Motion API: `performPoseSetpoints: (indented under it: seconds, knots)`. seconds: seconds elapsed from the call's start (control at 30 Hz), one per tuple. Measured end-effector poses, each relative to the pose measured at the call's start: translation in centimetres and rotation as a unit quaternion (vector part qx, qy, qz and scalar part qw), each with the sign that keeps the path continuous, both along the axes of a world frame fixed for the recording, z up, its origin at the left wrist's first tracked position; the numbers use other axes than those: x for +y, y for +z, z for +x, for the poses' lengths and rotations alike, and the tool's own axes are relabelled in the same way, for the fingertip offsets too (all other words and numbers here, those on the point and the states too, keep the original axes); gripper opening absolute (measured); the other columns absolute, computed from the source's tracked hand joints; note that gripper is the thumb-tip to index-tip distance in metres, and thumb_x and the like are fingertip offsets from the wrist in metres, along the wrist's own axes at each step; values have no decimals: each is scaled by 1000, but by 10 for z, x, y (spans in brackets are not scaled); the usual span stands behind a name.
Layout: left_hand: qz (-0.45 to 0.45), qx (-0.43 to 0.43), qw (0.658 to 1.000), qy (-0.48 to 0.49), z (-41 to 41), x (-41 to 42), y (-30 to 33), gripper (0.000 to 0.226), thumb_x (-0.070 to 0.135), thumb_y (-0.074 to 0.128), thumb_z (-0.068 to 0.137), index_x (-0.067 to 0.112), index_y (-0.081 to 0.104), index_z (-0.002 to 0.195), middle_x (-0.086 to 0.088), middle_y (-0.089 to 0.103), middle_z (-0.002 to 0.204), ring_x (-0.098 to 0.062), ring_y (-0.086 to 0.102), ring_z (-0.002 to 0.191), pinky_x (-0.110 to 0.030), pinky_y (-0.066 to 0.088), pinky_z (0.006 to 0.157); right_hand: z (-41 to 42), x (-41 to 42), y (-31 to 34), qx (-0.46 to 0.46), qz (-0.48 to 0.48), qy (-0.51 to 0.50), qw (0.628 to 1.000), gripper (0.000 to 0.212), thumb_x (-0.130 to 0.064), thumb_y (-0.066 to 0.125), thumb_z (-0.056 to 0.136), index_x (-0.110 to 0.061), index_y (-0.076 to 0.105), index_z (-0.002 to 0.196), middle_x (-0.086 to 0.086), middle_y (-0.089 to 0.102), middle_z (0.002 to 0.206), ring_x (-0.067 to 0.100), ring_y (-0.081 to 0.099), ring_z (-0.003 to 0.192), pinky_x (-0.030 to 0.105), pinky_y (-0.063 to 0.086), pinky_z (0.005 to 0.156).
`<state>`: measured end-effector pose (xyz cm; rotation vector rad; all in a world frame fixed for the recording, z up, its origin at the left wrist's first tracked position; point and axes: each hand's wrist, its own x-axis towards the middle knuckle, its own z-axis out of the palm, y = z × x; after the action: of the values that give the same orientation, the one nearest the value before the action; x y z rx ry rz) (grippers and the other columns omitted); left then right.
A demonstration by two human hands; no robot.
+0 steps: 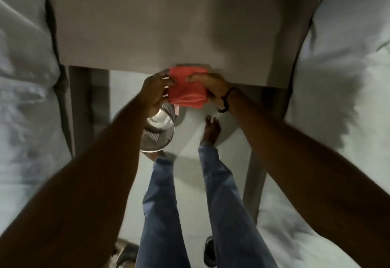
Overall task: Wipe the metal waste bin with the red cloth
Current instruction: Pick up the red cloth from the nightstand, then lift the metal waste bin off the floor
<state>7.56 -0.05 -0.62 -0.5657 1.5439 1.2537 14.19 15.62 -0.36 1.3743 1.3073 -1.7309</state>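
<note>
A folded red cloth [187, 88] is held in the air between both hands, just in front of the grey table's edge. My left hand [155, 90] pinches its left side and my right hand [207, 84] grips its top right corner. The metal waste bin [159, 130], perforated and shiny inside, stands on the floor directly below the cloth and my left hand. My left forearm hides part of the bin's left side. The cloth is not touching the bin.
A grey table top [168, 19] fills the upper view, with its legs [255, 179] at right and left. White bedding [341, 78] lies on both sides. My legs in blue jeans [219, 183] and bare feet stand on the pale floor; sandals [209, 248] lie near the bottom.
</note>
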Motion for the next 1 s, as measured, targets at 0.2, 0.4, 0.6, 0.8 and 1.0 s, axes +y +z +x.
performPoseSetpoints:
  seconds: [0.2, 0.4, 0.6, 0.8, 1.0]
  knots:
    - [-177, 24, 984, -23, 65, -47, -68, 35, 14, 51, 105, -1, 67, 133, -15, 70, 113, -36, 75, 107, -40, 55, 89, 65, -14, -45, -66, 44, 36, 996, 45, -14, 76, 82, -3, 69, 125, 24, 71, 127, 32, 67, 99, 45, 56, 95]
    - [-320, 94, 942, 31, 108, -50, -166, 39, 13, 52, 106, -2, 56, 141, -21, 65, 143, -38, 62, 133, -46, 49, 115, 120, -34, -151, -76, 120, 63, 988, 41, -20, 73, 90, -11, 67, 129, 15, 71, 129, 33, 67, 118, 46, 57, 102]
    - [-301, 212, 930, 21, 144, -32, -185, 18, 5, 45, 105, 2, 59, 114, -1, 63, 97, -31, 58, 103, -34, 48, 92, 151, -49, -187, -98, 136, 39, 985, 66, -61, 81, 53, -20, 78, 105, 4, 81, 104, 25, 76, 93, 46, 64, 89]
    - [-312, 215, 925, -37, 134, -31, -160, 30, 4, 44, 106, -6, 65, 124, -26, 68, 127, -36, 63, 121, -31, 43, 103, 153, -55, -160, -72, 169, 21, 983, 30, -63, 77, 57, -39, 67, 74, -3, 78, 96, 26, 74, 91, 51, 63, 87]
    - [-184, 184, 965, 11, 147, -99, -109, 14, 2, 55, 101, -1, 68, 107, -18, 68, 96, -23, 62, 84, -30, 51, 80, 142, -55, -134, 19, 173, 7, 985, 14, -24, 70, 85, -16, 75, 95, 4, 75, 94, 29, 69, 97, 53, 58, 91]
